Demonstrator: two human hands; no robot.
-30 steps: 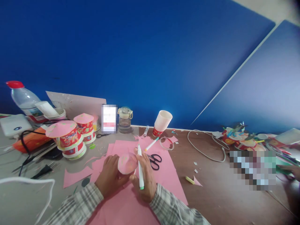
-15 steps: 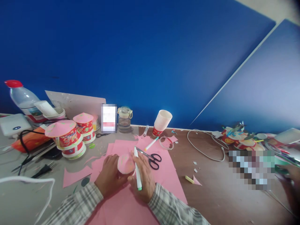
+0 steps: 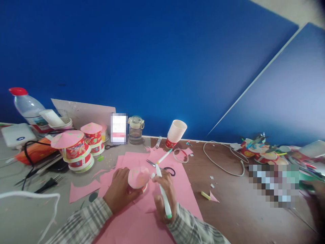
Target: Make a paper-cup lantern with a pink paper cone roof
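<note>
My left hand [image 3: 119,189] is closed around a small paper cup model with a pink paper cone top [image 3: 138,177] marked with green. My right hand [image 3: 165,195] has moved a little apart from it and grips a white marker [image 3: 164,193] with a green end. Something small and white [image 3: 152,176] shows at its fingertips; I cannot make out what it is. Just beyond that hand lie black-handled scissors [image 3: 169,170], partly covered, and a second white marker [image 3: 164,156]. Pink paper sheets [image 3: 177,200] are spread under both hands.
Two finished-looking cup models [image 3: 76,152] with pink cone tops stand at left, near a plug [image 3: 48,184] and cables. A stack of paper cups [image 3: 177,132] and a glass jar [image 3: 135,130] stand behind. At far right is another person's hand [image 3: 316,195].
My right hand, with the marker, has drawn away from the cup model to the right, covering part of the scissors. My left hand keeps the model, now with its cup showing more.
</note>
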